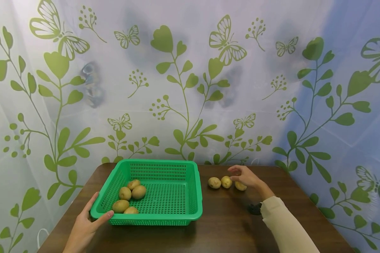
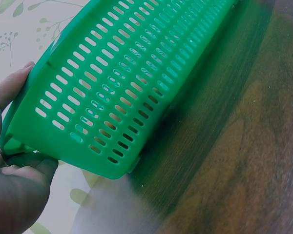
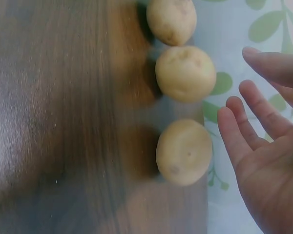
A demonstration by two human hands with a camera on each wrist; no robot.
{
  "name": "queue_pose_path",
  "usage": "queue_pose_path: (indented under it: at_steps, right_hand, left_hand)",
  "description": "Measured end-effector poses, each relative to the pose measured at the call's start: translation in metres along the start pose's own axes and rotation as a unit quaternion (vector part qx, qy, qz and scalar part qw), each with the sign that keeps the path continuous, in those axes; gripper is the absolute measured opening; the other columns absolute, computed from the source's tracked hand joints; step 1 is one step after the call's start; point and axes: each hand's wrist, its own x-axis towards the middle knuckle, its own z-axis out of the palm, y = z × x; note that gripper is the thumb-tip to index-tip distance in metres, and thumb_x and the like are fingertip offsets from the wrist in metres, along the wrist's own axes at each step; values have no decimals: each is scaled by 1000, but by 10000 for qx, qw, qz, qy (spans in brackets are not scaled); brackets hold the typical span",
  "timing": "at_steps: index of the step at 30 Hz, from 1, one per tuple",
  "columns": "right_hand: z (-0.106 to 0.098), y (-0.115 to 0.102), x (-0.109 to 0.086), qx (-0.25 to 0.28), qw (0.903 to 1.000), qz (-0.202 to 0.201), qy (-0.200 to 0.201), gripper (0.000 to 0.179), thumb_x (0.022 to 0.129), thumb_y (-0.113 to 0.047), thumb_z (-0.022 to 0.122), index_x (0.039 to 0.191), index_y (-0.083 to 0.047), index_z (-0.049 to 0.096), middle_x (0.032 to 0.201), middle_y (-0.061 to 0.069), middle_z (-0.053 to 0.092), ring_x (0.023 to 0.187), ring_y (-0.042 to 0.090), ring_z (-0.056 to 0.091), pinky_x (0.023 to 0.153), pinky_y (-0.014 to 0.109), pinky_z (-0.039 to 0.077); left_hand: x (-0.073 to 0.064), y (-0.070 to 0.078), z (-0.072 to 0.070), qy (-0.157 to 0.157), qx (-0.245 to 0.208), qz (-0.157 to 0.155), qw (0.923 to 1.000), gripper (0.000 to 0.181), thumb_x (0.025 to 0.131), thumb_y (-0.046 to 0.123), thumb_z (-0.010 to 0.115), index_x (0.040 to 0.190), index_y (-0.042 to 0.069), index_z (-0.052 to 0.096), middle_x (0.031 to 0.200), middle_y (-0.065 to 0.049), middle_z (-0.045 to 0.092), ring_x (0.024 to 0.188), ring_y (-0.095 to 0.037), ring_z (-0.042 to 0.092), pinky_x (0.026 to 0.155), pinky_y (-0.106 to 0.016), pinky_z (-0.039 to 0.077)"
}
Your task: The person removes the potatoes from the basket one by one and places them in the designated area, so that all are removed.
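A green plastic basket (image 1: 158, 217) stands on the left part of the table, with several potatoes (image 1: 120, 206) at its left side. My left hand (image 1: 86, 224) grips the basket's near left corner. In the left wrist view its thumb (image 2: 13, 87) lies on the rim and the other fingers curl beneath it. Three potatoes sit in a row right of the basket: a left one (image 1: 214, 182), a yellowish middle one (image 1: 226, 182) and a right one (image 3: 184, 152). Over the right end of this row hovers my right hand (image 1: 245, 176), fingers spread and loosely bent, holding nothing.
The brown wooden table (image 1: 221, 232) carries everything. Right behind its far edge hangs a pale curtain (image 1: 190, 105) printed with green leaves and butterflies, which also runs along both sides. A small dark object (image 1: 254, 209) shows by the right sleeve (image 1: 283, 221).
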Motion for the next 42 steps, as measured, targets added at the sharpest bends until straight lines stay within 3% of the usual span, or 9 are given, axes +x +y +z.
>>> queue_pose_path:
  at_steps: [13, 21, 31, 33, 38, 40, 42]
  right_hand:
    - [10, -24, 14, 155, 9990, -343, -255, 32, 99, -4, 70, 130, 4, 63, 129, 21, 62, 115, 42, 60, 89, 50, 55]
    - [22, -37, 24, 313, 9980, -314, -448, 33, 99, -6, 70, 131, 1, 63, 131, 18, 61, 118, 42, 59, 96, 52, 52]
    - [30, -58, 30, 193, 9958, -675, -594, 29, 101, -6, 68, 129, 0, 63, 128, 15, 63, 110, 32, 64, 89, 44, 56]
    - [31, -61, 32, 211, 9958, -660, -595, 29, 101, -8, 68, 130, -3, 64, 128, 13, 63, 112, 31, 64, 89, 43, 56]
    - [36, -73, 37, 181, 9947, -777, -646, 31, 101, -12, 70, 130, -5, 64, 129, 12, 62, 113, 31, 63, 92, 46, 54]
    - [40, -79, 38, 160, 9944, -785, -688, 31, 101, -12, 70, 130, -4, 64, 130, 13, 62, 114, 32, 63, 92, 48, 54]
    - [43, -85, 40, 135, 9944, -752, -730, 31, 101, -11, 69, 131, -4, 64, 131, 13, 62, 114, 31, 63, 93, 47, 54]
  left_hand:
    - [0, 2, 0, -21, -180, 66, 9998, 99, 100, 34, 72, 168, 16, 1, 163, -32, 23, 140, -41, 35, 81, -7, 38]
    - [-3, 3, -1, -27, -240, 0, 9997, 100, 101, 35, 72, 168, 16, 1, 163, -32, 23, 140, -40, 36, 81, -7, 38]
    - [-2, 4, 0, -107, -233, -86, 9996, 99, 101, 37, 70, 168, 18, -1, 162, -32, 26, 140, -39, 37, 82, -8, 40]
    - [-1, 3, 0, -104, -225, -61, 9997, 99, 101, 37, 70, 168, 19, 0, 161, -31, 27, 138, -35, 40, 83, -9, 41]
    - [-1, 2, 2, -71, -283, -24, 9996, 97, 101, 35, 71, 168, 20, 2, 161, -30, 29, 124, -8, 48, 84, -9, 43]
    - [-1, 2, 3, -70, -383, -4, 9992, 97, 101, 34, 71, 168, 20, 2, 161, -30, 28, 126, -11, 48, 84, -9, 43]
    - [-2, 2, 4, -72, -512, 23, 9987, 98, 101, 32, 72, 168, 20, 2, 162, -31, 25, 133, -23, 45, 84, -8, 42]
